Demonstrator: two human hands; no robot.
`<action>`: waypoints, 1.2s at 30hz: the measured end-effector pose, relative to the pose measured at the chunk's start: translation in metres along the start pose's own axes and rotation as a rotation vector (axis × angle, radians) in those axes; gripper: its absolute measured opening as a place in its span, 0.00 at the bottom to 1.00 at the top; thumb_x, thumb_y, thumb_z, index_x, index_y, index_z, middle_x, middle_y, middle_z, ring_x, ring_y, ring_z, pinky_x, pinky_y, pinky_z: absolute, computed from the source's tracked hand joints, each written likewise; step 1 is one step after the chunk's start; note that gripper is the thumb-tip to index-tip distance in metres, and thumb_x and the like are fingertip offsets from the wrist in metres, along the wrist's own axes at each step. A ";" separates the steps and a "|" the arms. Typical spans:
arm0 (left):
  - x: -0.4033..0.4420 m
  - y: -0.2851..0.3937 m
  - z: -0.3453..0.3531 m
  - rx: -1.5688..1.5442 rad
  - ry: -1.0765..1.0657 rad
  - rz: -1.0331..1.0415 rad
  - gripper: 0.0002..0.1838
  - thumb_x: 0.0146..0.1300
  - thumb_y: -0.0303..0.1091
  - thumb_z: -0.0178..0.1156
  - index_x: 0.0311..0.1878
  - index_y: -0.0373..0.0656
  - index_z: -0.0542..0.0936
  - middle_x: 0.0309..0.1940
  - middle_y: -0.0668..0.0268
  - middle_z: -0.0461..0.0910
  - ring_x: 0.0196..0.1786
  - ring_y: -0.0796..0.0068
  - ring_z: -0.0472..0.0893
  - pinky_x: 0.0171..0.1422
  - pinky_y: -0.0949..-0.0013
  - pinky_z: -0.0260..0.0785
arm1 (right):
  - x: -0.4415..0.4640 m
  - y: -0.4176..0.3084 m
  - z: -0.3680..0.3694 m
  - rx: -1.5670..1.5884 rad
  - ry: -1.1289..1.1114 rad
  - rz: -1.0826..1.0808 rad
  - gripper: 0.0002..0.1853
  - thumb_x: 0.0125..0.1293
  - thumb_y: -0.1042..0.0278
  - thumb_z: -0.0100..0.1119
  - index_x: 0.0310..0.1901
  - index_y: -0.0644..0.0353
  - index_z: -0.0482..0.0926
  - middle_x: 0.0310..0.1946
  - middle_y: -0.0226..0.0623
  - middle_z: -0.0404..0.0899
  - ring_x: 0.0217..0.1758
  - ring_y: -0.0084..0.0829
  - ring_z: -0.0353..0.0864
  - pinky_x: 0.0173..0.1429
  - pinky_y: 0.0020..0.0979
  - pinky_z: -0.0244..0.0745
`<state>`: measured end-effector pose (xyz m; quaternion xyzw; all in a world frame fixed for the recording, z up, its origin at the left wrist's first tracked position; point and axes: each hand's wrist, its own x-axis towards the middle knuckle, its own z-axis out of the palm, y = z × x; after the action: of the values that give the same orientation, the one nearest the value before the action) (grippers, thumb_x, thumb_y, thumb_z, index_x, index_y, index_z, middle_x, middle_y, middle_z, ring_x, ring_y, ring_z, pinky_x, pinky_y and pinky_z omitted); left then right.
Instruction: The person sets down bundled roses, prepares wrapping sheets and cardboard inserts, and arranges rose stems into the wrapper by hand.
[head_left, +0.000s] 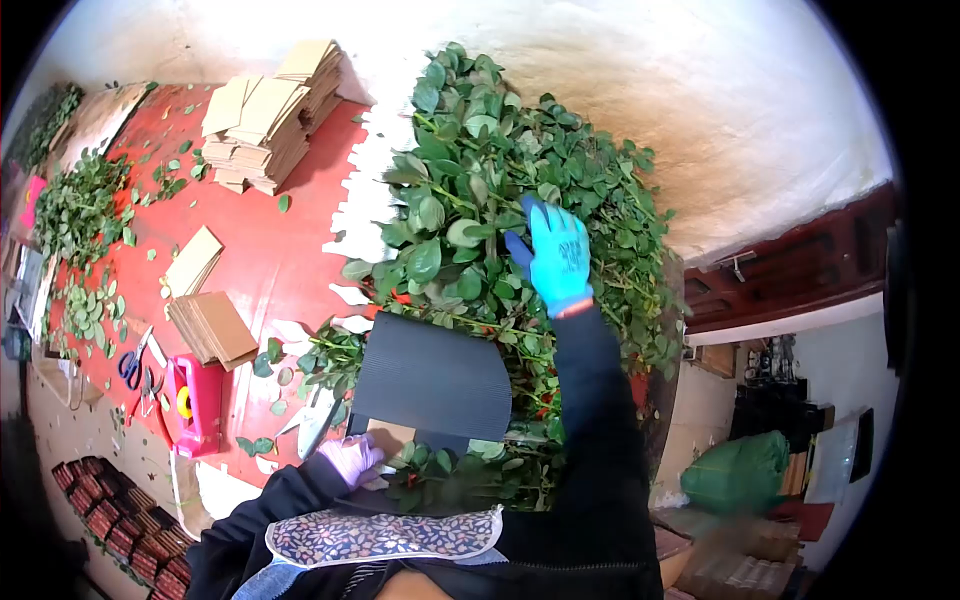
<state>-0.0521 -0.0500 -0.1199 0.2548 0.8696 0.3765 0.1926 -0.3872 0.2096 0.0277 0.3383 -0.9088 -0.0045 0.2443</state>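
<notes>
My left hand (351, 459), in a thin purple glove, is low by my body. Its fingers are curled at the edge of a piece of brown cardboard (391, 437), and what they hold is hidden. My right hand (557, 252), in a turquoise and dark blue coated glove, reaches over a large heap of leafy stems (470, 215). Its thumb and fingers are apart among the leaves, with no stem plainly gripped. Between the two hands, a black ribbed sheet (435, 375) lies curved over stems. White-wrapped ends (368, 205) line the heap's left side.
On the red table (300, 230) stand stacked cardboard pieces (262, 130) and a smaller cardboard pile (212, 328). Dark-handled scissors (130, 368), pliers-like cutters (150, 390) and a pink tape dispenser (195, 405) lie at the left edge. A white wall (700, 100) rises behind.
</notes>
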 end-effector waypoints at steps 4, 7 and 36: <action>0.002 0.006 -0.005 0.014 -0.061 -0.053 0.12 0.56 0.38 0.63 0.42 0.46 0.78 0.39 0.59 0.77 0.41 0.56 0.80 0.41 0.58 0.75 | -0.028 -0.016 0.011 0.003 -0.219 0.027 0.25 0.61 0.56 0.63 0.57 0.58 0.74 0.50 0.40 0.78 0.53 0.43 0.76 0.55 0.45 0.68; 0.001 0.008 -0.007 -0.023 0.047 0.010 0.13 0.57 0.40 0.64 0.43 0.47 0.78 0.40 0.60 0.77 0.41 0.57 0.80 0.41 0.58 0.75 | -0.038 0.001 0.062 -0.096 -0.188 0.036 0.26 0.61 0.56 0.63 0.59 0.57 0.73 0.54 0.41 0.76 0.56 0.44 0.75 0.57 0.47 0.67; -0.006 0.007 0.002 0.141 0.171 0.029 0.13 0.58 0.39 0.60 0.46 0.48 0.78 0.38 0.59 0.78 0.42 0.56 0.80 0.44 0.57 0.75 | -0.030 0.039 -0.172 0.280 0.331 0.186 0.22 0.63 0.80 0.55 0.60 0.65 0.73 0.53 0.45 0.80 0.52 0.36 0.80 0.58 0.34 0.76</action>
<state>-0.0448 -0.0485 -0.1149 0.2472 0.9033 0.3377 0.0938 -0.3149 0.2851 0.1730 0.2799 -0.8754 0.1997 0.3399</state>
